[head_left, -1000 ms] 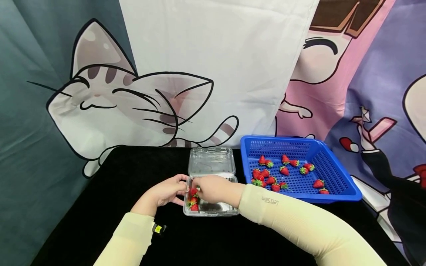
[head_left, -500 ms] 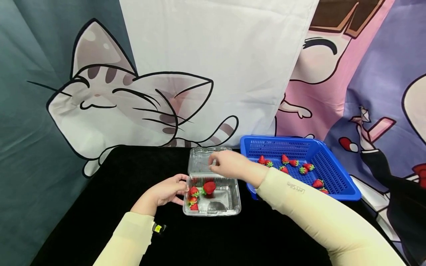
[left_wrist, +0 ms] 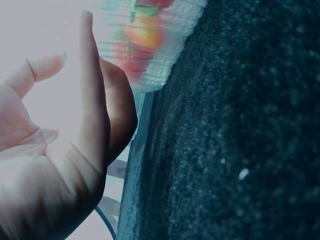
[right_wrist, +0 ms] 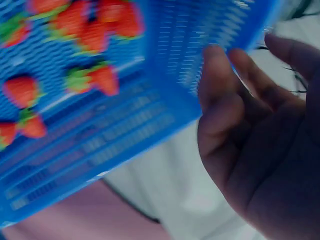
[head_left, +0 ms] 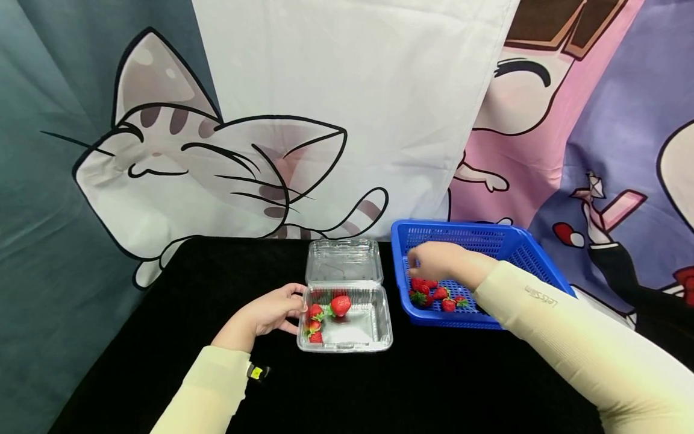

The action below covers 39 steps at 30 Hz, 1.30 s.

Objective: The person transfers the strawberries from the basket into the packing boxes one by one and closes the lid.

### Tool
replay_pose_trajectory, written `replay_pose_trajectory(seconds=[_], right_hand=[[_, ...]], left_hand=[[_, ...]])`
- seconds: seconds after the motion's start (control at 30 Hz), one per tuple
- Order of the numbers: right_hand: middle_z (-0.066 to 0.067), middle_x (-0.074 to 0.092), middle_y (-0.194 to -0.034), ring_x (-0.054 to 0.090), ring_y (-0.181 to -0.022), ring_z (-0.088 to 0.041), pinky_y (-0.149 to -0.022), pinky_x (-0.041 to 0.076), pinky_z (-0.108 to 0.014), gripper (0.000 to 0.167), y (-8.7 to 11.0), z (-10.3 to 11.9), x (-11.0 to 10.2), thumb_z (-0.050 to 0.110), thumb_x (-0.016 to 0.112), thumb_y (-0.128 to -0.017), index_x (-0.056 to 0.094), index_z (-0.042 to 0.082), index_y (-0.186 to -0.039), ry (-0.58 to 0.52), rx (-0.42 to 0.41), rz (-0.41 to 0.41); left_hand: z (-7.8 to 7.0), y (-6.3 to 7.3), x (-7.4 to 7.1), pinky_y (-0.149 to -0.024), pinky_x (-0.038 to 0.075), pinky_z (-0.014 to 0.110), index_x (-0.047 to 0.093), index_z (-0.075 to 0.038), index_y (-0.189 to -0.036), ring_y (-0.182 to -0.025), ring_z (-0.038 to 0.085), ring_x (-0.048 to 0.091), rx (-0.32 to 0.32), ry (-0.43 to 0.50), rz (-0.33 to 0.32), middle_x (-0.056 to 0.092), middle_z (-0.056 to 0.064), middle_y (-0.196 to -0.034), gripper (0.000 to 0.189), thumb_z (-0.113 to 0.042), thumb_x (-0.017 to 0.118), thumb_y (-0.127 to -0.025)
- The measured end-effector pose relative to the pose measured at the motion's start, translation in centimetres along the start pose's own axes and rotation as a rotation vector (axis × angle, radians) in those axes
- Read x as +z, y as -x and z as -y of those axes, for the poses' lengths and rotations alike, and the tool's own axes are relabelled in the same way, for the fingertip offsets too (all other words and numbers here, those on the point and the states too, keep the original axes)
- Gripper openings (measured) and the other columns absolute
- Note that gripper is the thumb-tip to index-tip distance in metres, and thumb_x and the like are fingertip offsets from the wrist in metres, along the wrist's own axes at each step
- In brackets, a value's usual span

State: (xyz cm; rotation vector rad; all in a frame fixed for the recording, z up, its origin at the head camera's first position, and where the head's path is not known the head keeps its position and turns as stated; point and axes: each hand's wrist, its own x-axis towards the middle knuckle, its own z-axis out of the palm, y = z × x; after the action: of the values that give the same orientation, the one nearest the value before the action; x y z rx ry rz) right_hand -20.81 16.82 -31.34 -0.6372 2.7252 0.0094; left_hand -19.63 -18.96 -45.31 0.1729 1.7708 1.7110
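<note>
A clear plastic clamshell box [head_left: 374, 319] lies on the black cloth with its lid [head_left: 344, 262] laid back. Several strawberries line its left side, and one larger strawberry [head_left: 340, 305] sits near the back. My left hand [head_left: 273, 312] holds the box's left edge, thumb at the rim and fingers along the outer wall. Over the left part of a blue basket [head_left: 488, 232], my right hand [head_left: 436, 260] hovers with loosely curled fingers and nothing in them. In the right wrist view, that hand is beside the basket's wall, apart from the strawberries [right_wrist: 22, 90].
Several strawberries [head_left: 441, 293] show in the basket's front left; my right hand and forearm cover others. The black cloth [head_left: 303, 392] spreads in front of the box. A printed curtain [head_left: 347, 78] hangs just behind the table.
My right hand has let go of a strawberry in the box, come out, and moved right over the basket. The left hand has stayed at the box.
</note>
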Motion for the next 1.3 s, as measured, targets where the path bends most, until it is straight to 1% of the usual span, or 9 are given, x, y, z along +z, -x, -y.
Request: replay_pose_trajectory(seconds=[0.1,0.2,0.43,0.6,0.73,0.97,1.07,1.17,1.3], right_hand=[[-0.005,0.068,-0.104,0.063,-0.096,-0.022,-0.088,0.051,-0.046,0.025,0.8,-1.8,1.1,0.027,0.062,-0.094,0.068,0.007,-0.108,-0.028,-0.036,0.117],[-0.006,0.067,-0.106,0.062,-0.096,-0.022,-0.086,0.051,-0.046,0.029,1.5,-3.1,2.0,0.024,0.063,-0.094,0.066,0.003,-0.114,-0.068,-0.028,0.203],[-0.01,0.067,-0.105,0.063,-0.102,-0.03,-0.093,0.049,-0.051,0.027,2.1,-4.4,4.1,0.019,0.068,-0.09,0.067,0.007,-0.114,0.026,0.031,0.228],[-0.016,0.066,-0.115,0.059,-0.114,-0.037,-0.1,0.044,-0.055,0.039,2.0,-5.1,5.4,0.018,0.07,-0.09,0.063,0.006,-0.127,-0.016,0.08,0.269],[-0.02,0.064,-0.123,0.055,-0.121,-0.04,-0.103,0.04,-0.057,0.044,1.9,-5.2,6.1,0.013,0.068,-0.091,0.059,0.004,-0.133,-0.021,0.078,0.266],[-0.014,0.068,-0.113,0.06,-0.114,-0.038,-0.101,0.042,-0.057,0.036,2.2,-5.2,6.8,-0.001,0.058,-0.091,0.066,0.007,-0.125,0.002,0.003,0.206],[-0.006,0.067,-0.097,0.063,-0.097,-0.029,-0.093,0.047,-0.053,0.028,2.3,-5.2,7.1,-0.001,0.056,-0.091,0.068,0.01,-0.113,-0.019,-0.005,0.202],[0.0,0.058,-0.082,0.055,-0.081,-0.021,-0.08,0.047,-0.045,0.018,2.3,-5.3,7.2,0.001,0.053,-0.092,0.066,0.013,-0.097,-0.03,-0.016,0.21],[0.001,0.054,-0.077,0.051,-0.075,-0.019,-0.075,0.042,-0.042,0.016,2.5,-5.3,7.2,0.006,0.05,-0.095,0.06,0.016,-0.087,-0.068,0.011,0.223]], left_hand=[[0.0,0.0,-0.1,-0.077,0.057,0.049,0.03,-0.001,-0.139,-0.101,0.026,0.065,-0.004,0.0,-0.002,0.06,0.02,-0.12,0.058,-0.008,0.054,-0.086],[0.0,0.1,-0.2,-0.077,0.057,0.049,0.031,-0.001,-0.138,-0.101,0.026,0.065,-0.007,0.009,-0.009,0.06,0.019,-0.118,0.058,-0.008,0.054,-0.086],[0.6,0.3,-0.6,-0.078,0.057,0.049,0.029,-0.002,-0.139,-0.101,0.026,0.064,0.0,0.007,-0.01,0.059,0.019,-0.121,0.059,-0.008,0.053,-0.085],[0.7,0.2,-0.8,-0.077,0.057,0.049,0.028,-0.001,-0.14,-0.101,0.026,0.064,0.011,0.004,0.003,0.059,0.019,-0.122,0.06,-0.008,0.053,-0.086],[0.6,0.1,-0.6,-0.078,0.057,0.049,0.028,-0.001,-0.14,-0.101,0.026,0.064,0.004,0.005,0.001,0.059,0.019,-0.121,0.06,-0.008,0.053,-0.086],[0.4,0.1,-0.2,-0.08,0.056,0.052,0.03,-0.002,-0.139,-0.103,0.027,0.065,-0.001,0.031,0.01,0.06,0.018,-0.116,0.056,-0.007,0.053,-0.088],[0.3,0.1,-0.1,-0.079,0.057,0.051,0.03,-0.002,-0.138,-0.103,0.027,0.065,0.001,0.025,0.013,0.061,0.018,-0.116,0.056,-0.007,0.053,-0.087],[0.2,0.0,0.0,-0.078,0.057,0.051,0.03,-0.002,-0.138,-0.102,0.027,0.065,0.002,0.023,0.015,0.062,0.018,-0.116,0.057,-0.007,0.053,-0.086],[0.1,-0.1,0.1,-0.078,0.057,0.051,0.03,-0.002,-0.138,-0.101,0.027,0.065,0.001,0.025,0.014,0.062,0.018,-0.115,0.057,-0.006,0.053,-0.086]])
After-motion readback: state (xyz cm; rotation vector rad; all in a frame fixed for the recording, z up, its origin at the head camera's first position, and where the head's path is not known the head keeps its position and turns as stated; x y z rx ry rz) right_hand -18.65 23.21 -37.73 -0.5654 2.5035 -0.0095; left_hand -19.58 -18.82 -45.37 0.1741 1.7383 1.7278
